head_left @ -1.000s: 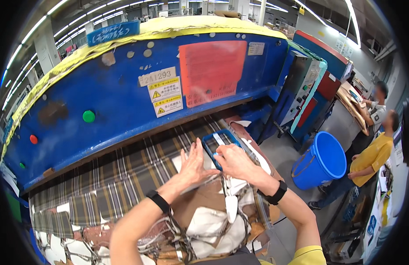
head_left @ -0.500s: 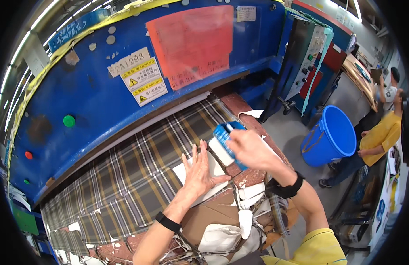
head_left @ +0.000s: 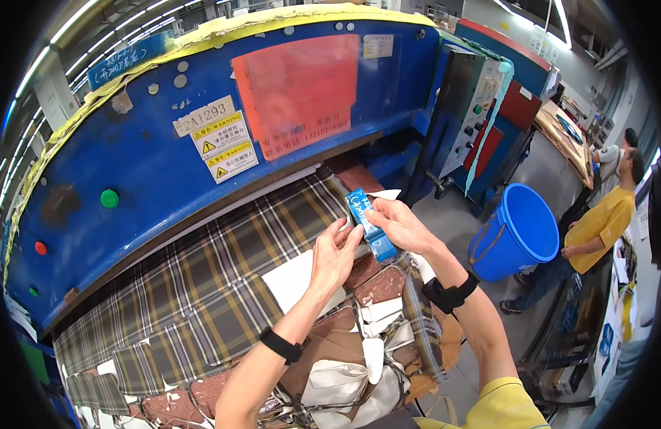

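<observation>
Far left: red button (head_left: 40, 247), then green button (head_left: 110, 199), on blue machine panel (head_left: 152, 143). Plaid fabric (head_left: 202, 268) spread below panel, stepped front edges. White piece (head_left: 289, 281) at fabric's right part, partly behind left forearm. Left hand (head_left: 335, 254): fingers bent, thumb tip at left side of blue die (head_left: 382, 247); cannot tell whether it grips. Die tilted, between both hands, over fabric's right end. Right hand (head_left: 400, 225): closed around die. Farther right: blue bucket (head_left: 528, 225) on floor; person in yellow shirt (head_left: 600, 229) beyond.
</observation>
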### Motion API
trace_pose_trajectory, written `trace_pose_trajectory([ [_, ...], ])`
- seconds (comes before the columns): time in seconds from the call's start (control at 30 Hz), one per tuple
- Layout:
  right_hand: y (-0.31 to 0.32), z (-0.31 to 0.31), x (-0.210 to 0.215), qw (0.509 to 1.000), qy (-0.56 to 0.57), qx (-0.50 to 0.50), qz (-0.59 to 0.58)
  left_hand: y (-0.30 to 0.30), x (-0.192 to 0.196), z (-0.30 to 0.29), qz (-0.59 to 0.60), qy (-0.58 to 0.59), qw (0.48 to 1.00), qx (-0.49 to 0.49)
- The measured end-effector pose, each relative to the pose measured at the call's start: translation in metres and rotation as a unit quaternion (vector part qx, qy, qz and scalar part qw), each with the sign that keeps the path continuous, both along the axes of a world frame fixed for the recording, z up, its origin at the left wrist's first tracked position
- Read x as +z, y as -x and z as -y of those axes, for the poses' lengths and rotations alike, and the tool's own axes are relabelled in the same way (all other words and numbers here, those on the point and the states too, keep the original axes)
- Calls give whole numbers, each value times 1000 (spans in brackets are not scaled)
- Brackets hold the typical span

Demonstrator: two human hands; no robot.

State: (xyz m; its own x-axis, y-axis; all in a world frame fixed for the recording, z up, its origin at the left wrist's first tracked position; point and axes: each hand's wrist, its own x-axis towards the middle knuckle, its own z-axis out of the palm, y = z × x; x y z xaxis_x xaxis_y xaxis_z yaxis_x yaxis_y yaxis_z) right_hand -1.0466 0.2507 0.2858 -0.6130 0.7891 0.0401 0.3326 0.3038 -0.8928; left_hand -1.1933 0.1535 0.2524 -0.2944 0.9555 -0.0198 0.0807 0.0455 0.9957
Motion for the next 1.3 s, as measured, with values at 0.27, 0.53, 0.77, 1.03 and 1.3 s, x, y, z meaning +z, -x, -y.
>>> trace_pose_trajectory([
  [0.27,0,13,18,997,-61,-23,51,-2,-2,-5,220,17,975,-16],
  [0.53,-13,33,13,998,-15,-66,-16,-2,-18,11,174,-9,985,-6],
  [0.77,-31,29,-6,983,0,-126,-132,-5,-45,13,178,-8,982,66],
  [1.03,-31,32,-10,973,-66,-168,-142,-11,-32,21,186,26,979,77],
  [1.3,-49,22,20,962,-142,-215,-94,6,-45,27,180,86,976,86],
])
